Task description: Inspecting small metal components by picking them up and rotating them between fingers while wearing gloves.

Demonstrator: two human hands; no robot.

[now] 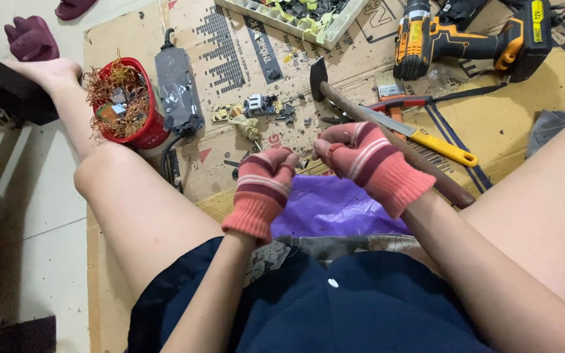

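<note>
Both hands raised | left (264,176) fisted | right (354,153) pinching, fingers curled

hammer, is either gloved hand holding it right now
No, the hammer lies on the cardboard while the left hand and right hand meet above it, pinching something small.

Flattened brown printed cardboard sheets (243,52) cover the pale tiled floor (40,196) and carry everything. On the cardboard: a red plastic bowl (145,131) heaped with tangled copper wire, a black oblong power adapter (176,88) just beside it, a small bare circuit board (259,104), scattered dark debris (295,121). A wooden-handled hammer (387,137) lies diagonally, touching a yellow-handled knife (420,137). A yellow-and-black cordless drill (465,42) sits at the far edge, near a white compartment tray (282,23). A purple plastic sheet (335,206) lies nearest.
</note>
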